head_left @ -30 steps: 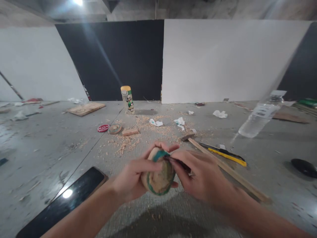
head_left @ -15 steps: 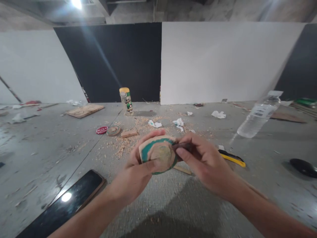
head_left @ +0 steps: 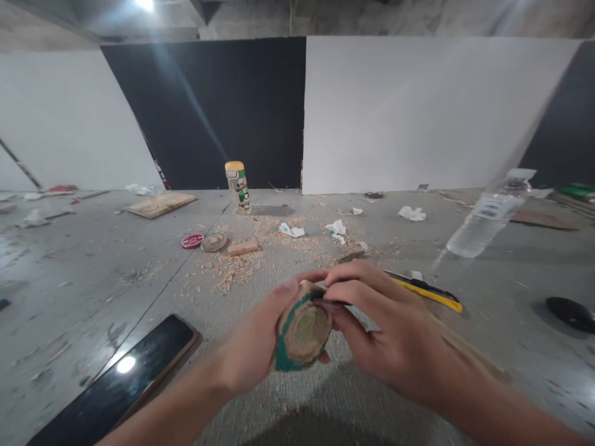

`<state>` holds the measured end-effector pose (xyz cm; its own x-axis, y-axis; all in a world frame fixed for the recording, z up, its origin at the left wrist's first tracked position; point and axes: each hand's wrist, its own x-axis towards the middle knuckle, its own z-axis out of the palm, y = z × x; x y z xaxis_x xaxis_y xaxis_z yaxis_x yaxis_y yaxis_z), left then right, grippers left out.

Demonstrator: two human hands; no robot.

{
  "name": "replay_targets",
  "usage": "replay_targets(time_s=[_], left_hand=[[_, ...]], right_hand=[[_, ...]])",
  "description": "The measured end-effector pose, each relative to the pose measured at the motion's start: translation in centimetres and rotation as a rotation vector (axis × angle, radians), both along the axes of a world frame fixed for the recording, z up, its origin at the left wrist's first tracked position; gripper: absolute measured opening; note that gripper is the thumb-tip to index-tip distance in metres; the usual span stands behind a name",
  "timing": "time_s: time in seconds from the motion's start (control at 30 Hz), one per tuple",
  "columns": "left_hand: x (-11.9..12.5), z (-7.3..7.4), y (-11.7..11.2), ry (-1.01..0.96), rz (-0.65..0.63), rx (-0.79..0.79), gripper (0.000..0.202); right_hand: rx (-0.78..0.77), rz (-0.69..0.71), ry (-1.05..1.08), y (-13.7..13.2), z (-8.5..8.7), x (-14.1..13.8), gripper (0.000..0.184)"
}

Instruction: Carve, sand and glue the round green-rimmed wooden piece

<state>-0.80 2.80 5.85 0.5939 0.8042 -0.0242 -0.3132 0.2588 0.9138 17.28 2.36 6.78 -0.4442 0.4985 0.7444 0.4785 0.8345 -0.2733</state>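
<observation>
Since half a second ago, your round wooden piece with a teal painted band (head_left: 304,334) has dropped lower and tipped more on edge; your left thumb is off its face. Left grip (head_left: 258,337): curled around the piece's rim, holding it. Right grip (head_left: 385,316): narrow, pinching a thin dark strip (head_left: 335,303) at the piece's upper right edge; can't tell what the strip is. Piece sits between your two grips, above the grey concrete floor (head_left: 260,412). Just beyond your right grip: yellow-and-black utility knife (head_left: 432,295), plus a wooden-handled hammer (head_left: 352,256) partly hidden by your hand and arm. Left of your left grip: black glossy phone (head_left: 153,356). Past both grips: pale wood shavings (head_left: 235,271) and a small wooden block (head_left: 243,248). Far right: clear plastic bottle (head_left: 487,220).
</observation>
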Motion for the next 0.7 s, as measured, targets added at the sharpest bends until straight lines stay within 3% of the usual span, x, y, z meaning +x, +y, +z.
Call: replay_targets(time_s=[0.23, 0.4, 0.7], left_hand=[[0.2, 0.1, -0.6, 0.082, 0.132, 0.033, 0.057], [0.6, 0.2, -0.9, -0.002, 0.135, -0.010, 0.057], [1.0, 0.7, -1.3, 0.037, 0.251, 0.007, 0.062]], right_hand=[[0.212, -0.077, -0.072, 0.0, -0.3, 0.5, 0.022], [0.241, -0.008, -0.085, -0.5, 0.1, 0.3, 0.025], [0.261, -0.073, -0.026, -0.1, -0.5, 0.2, 0.027]])
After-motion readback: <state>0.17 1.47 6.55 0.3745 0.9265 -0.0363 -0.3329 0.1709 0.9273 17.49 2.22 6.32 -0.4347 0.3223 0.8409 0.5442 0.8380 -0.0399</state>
